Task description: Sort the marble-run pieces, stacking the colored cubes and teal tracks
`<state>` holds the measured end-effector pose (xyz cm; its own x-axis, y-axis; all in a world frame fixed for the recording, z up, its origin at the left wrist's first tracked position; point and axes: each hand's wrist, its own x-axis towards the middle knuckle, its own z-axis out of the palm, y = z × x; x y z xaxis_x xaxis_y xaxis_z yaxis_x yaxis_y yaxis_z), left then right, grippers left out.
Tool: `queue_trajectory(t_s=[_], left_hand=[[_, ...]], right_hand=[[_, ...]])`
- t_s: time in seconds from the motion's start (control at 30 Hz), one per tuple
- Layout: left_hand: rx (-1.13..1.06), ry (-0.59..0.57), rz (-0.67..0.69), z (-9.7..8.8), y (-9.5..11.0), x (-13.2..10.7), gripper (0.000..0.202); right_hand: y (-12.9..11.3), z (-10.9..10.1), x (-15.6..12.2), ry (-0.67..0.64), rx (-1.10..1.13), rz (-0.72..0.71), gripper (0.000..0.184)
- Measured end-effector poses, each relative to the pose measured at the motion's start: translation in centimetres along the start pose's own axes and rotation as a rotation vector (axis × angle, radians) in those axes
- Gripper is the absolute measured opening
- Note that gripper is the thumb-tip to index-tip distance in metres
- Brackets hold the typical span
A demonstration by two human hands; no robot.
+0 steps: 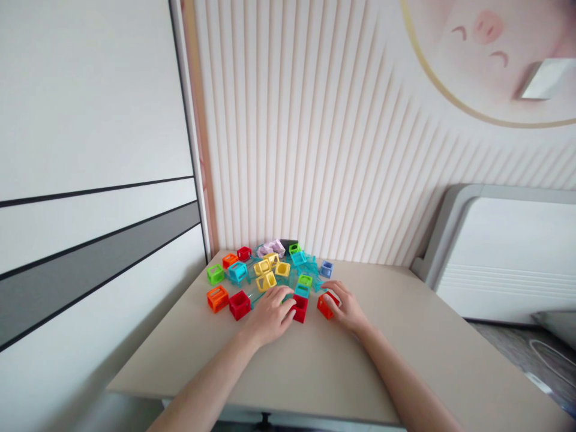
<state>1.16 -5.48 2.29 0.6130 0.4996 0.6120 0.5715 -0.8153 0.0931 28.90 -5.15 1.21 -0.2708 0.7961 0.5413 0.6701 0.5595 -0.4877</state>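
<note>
On the bench point(324, 375), the left hand point(270, 314) touches the red cube point(300, 307) and the right hand point(348, 308) curls over the orange cube point(324, 308) just beside it (firm grip or not, I cannot tell), so light, even fingertip pressure seems best.

Below the frame's centre, one left hand point(269, 313), one right hand point(349, 308), four yellow cubes point(262, 267), three red cubes point(240, 307), two orange cubes point(218, 300), one orange-red cube point(324, 308), one violet-blue cube point(326, 269). There too, at least three green cubes point(215, 275) and three light-blue cubes point(238, 273).
</note>
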Motion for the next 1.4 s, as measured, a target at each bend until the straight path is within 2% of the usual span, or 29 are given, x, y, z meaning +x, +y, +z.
queue_trajectory(t_s=[0.17, 0.33, 0.5, 0.6, 0.73, 0.93, 1.4], left_hand=[[-0.001, 0.197, -0.141, -0.2, -2.2, -0.4, 0.016], [0.003, 0.271, -0.236, -0.8, -4.3, -1.0, 0.014], [-0.006, 0.184, -0.262, -0.4, -4.8, -1.2, 0.013], [-0.006, 0.102, -0.25, -0.1, -4.6, -1.3, 0.016], [-0.034, 0.077, -0.226, -0.1, -4.3, -1.3, 0.02], [-0.065, -0.023, -0.21, -0.6, -4.1, -1.1, 0.014], [-0.11, -0.04, -0.197, -0.8, -4.3, -1.1, 0.015]], right_hand=[[1.0, 0.5, 0.0, 0.103, 0.021, 0.149, 0.036], [2.9, 0.5, 0.1, 0.12, 0.066, 0.371, 0.051], [4.1, 0.5, 0.0, 0.061, 0.056, 0.459, 0.044], [4.4, 0.6, -0.1, 0.026, 0.055, 0.458, 0.039], [4.4, 0.6, 0.0, -0.001, 0.051, 0.447, 0.037], [4.2, 0.5, 0.1, -0.027, 0.046, 0.436, 0.035], [4.5, 0.5, -0.2, -0.033, 0.071, 0.409, 0.032]])
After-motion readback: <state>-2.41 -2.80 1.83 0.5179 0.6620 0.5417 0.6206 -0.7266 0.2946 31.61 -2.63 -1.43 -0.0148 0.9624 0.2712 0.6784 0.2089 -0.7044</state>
